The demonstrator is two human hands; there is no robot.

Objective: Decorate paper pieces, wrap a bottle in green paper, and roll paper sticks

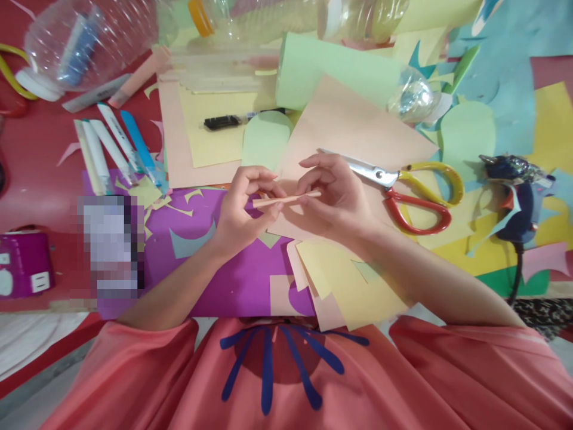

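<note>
A narrow folded strip of peach paper (pixel 290 199) stretches between my two hands above the purple sheet. My left hand (pixel 245 206) pinches its left part between thumb and fingers. On its right end, my right hand (pixel 333 190) closes with thumb and fingertips. Beneath and behind my hands lies a large peach sheet (pixel 340 128). Scissors (pixel 380 175) with one yellow and one red handle rest on that sheet, just right of my right hand. A rounded green paper piece (pixel 267 138) is beyond my left hand.
Several markers (pixel 114 140) and a blurred-out phone-like object (pixel 111 245) lie at left. A black-handled cutter (pixel 224 122) is behind. Plastic bottles (pixel 111 42) line the back, one wrapped in green paper (pixel 335 71). A glue gun (pixel 521 203) with a cord sits right, among paper scraps.
</note>
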